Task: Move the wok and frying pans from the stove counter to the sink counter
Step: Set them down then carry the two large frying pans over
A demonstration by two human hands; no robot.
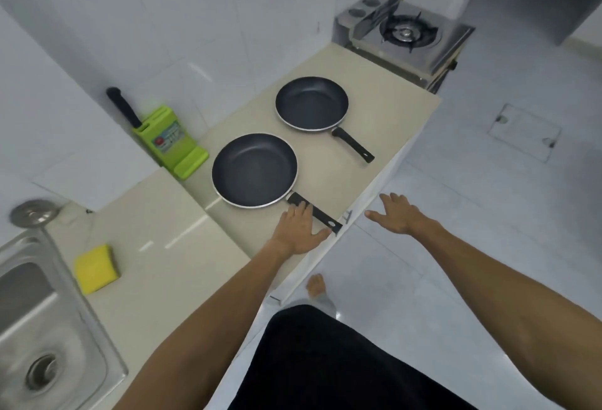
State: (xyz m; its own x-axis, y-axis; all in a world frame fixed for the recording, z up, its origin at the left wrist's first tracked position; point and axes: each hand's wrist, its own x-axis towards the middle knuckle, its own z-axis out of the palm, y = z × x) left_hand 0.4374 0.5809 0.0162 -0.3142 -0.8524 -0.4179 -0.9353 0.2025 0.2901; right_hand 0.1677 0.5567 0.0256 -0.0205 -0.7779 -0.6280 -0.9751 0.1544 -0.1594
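Observation:
Two black frying pans with black handles lie on the beige counter (374, 83). The nearer pan (254, 170) has its handle pointing at the counter's front edge. My left hand (298, 230) lies flat over that handle with fingers spread, not closed around it. The farther pan (311, 103) sits closer to the stove, handle pointing right and towards me. My right hand (395, 214) hovers open past the counter's edge, above the floor, holding nothing. No wok is in view.
A gas stove (407, 34) stands at the counter's far end. A green knife block (166, 140) with a black-handled knife leans at the wall. A steel sink (39, 321) is at the left, with a yellow sponge (96, 268) beside it.

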